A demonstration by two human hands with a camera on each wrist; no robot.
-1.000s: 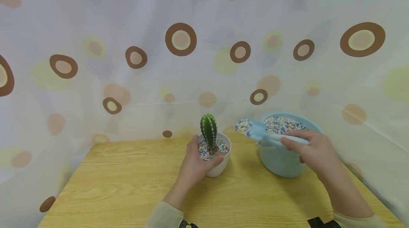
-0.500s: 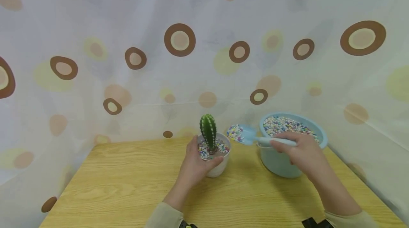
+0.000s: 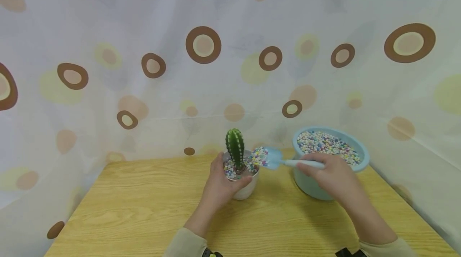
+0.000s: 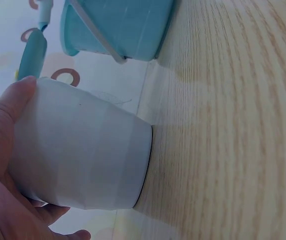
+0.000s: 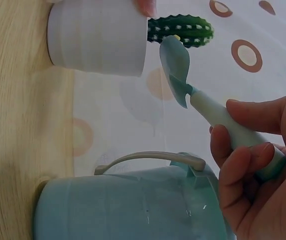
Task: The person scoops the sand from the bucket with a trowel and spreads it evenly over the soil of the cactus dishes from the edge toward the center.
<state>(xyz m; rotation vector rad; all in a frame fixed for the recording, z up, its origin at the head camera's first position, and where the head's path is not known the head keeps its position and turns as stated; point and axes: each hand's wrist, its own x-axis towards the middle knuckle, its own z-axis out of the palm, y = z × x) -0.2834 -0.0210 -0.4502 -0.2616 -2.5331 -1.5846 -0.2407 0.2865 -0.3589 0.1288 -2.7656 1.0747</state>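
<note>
A green ribbed cactus (image 3: 235, 147) stands upright in a white pot (image 4: 83, 145) with colored pebbles around its base. My left hand (image 3: 220, 183) grips the pot at its rim, thumb on the near side. In my right hand (image 3: 335, 177) is the pale handle of a small light-blue shovel (image 3: 275, 158), pinched between thumb and fingers. Multicolored pebbles (image 3: 258, 156) fill the front of its blade, which overlaps the pot's right rim in the head view. From the right wrist view, the blade (image 5: 175, 65) is level with the top of the pot, beside the cactus.
To the right, a light-blue bucket (image 3: 311, 187) full of similar pebbles (image 3: 327, 145) stands on the wooden table (image 3: 144, 209). Its pale carrying handle (image 5: 148, 155) hangs down along the side. A curtain with brown ovals (image 3: 162, 17) hangs behind the table.
My right hand has carried the loaded shovel left, from in front of the bucket to the pot's right rim. My left hand and the pot have stayed in place.
</note>
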